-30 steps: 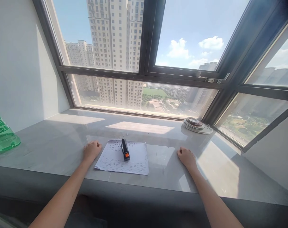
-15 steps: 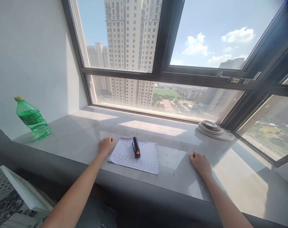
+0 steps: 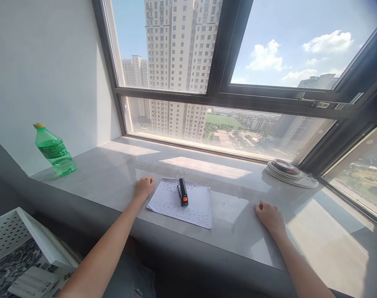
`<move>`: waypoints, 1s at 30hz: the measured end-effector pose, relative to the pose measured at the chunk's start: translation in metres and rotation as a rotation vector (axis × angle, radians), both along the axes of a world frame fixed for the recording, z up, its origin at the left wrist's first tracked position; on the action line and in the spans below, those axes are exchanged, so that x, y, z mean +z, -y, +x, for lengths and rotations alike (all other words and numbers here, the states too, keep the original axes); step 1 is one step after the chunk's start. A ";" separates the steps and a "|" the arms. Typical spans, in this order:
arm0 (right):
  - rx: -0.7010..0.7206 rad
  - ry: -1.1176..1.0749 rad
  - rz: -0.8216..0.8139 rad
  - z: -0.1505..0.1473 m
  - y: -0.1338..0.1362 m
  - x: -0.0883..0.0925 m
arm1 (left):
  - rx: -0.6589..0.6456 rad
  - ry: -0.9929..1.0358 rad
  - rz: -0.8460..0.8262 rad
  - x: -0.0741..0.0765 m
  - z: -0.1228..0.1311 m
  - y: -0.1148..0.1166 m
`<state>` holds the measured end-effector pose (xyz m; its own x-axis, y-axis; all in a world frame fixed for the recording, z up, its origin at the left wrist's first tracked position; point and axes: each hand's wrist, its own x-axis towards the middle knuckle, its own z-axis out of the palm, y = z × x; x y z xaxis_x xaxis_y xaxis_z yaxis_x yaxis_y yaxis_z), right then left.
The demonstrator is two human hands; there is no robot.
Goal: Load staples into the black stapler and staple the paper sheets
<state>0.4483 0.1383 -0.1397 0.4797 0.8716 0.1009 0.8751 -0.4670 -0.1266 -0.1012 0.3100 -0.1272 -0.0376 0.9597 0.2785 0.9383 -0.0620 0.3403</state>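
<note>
A black stapler (image 3: 183, 192) with an orange tab lies on written-on white sheets of paper (image 3: 194, 213) on the window sill. To the left of the paper, close to its edge, my left hand (image 3: 144, 187) rests on the sill, fingers curled into a loose fist. My right hand (image 3: 270, 216) lies well to the right of the paper, also curled closed against the sill. Nothing shows in either hand. Neither one touches the stapler.
A green bottle (image 3: 55, 151) with a yellow cap stands at the sill's left end. Stacked round plates or mats (image 3: 289, 174) lie near the right window corner. Below the sill at left is a white perforated basket (image 3: 36, 236). Window frames (image 3: 213, 99) bound the back.
The whole view has shifted slightly, so things appear farther right. Both hands, the stapler and the paper keep their places on the sill.
</note>
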 end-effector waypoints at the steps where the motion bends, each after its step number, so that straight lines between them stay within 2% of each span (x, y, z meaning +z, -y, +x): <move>1: 0.001 0.001 0.001 0.000 0.000 0.000 | 0.002 0.012 0.003 0.000 0.000 0.000; 5: 0.003 0.004 0.007 0.002 0.000 -0.001 | -0.007 0.078 0.016 0.005 -0.002 0.002; 10: 0.004 0.001 -0.017 0.005 -0.001 -0.003 | -0.127 0.464 0.222 0.013 -0.005 0.008; 12: 0.004 0.004 -0.020 0.006 -0.002 -0.004 | -0.147 0.520 0.232 0.013 -0.006 0.010; 18: 0.013 -0.008 -0.007 0.007 -0.002 -0.005 | -0.177 0.441 0.075 0.006 -0.004 0.004; 24: 0.008 -0.011 -0.014 0.007 -0.003 -0.006 | -0.260 0.318 0.137 -0.002 -0.004 -0.001; 30: 0.005 -0.001 -0.028 0.007 -0.003 -0.005 | -0.305 0.224 0.111 -0.001 -0.002 0.002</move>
<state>0.4549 0.1410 -0.1444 0.4757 0.8763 0.0756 0.8772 -0.4664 -0.1141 -0.1031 0.3082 -0.1284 0.1734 0.9006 0.3986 0.7741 -0.3748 0.5102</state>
